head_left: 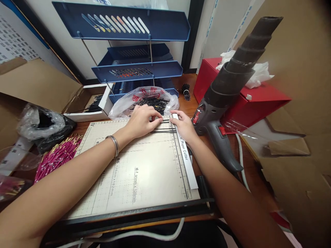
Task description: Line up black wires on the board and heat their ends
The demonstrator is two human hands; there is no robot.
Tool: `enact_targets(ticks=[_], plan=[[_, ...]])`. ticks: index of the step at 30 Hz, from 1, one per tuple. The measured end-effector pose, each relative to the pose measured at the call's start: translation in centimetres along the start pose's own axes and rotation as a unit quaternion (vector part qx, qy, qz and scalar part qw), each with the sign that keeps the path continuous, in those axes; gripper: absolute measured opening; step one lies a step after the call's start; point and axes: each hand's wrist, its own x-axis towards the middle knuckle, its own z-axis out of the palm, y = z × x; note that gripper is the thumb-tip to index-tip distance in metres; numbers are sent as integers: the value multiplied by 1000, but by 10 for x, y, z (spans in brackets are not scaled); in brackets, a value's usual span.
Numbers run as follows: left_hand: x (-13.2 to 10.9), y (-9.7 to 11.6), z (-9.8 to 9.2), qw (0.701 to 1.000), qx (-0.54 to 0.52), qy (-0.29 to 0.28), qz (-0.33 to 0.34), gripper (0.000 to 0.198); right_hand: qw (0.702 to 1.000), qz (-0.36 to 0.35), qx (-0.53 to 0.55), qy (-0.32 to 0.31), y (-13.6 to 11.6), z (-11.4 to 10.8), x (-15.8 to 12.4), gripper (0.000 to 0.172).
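My left hand pinches a few thin black wires near the top right of a cream paper cutter board. More thin black wires lie crosswise on the board just below the fingers. My right hand is closed around the far end of the cutter's white bar, with thumb and forefinger tips close to the wire ends. Whether those tips also touch the wires I cannot tell. Printed size lines and a ruler scale mark the board.
A clear bag of black wires sits behind the board, below blue tiered trays. A heat gun stands at right before a red box. Magenta wires are piled left. A small tied black bundle lies behind.
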Motion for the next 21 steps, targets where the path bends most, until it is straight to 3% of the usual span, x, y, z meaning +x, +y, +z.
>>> enact_targets(ticks=[21], plan=[[2, 0, 2, 1000, 1, -11, -7, 24, 1000, -5, -10, 8, 0, 0, 1, 47]])
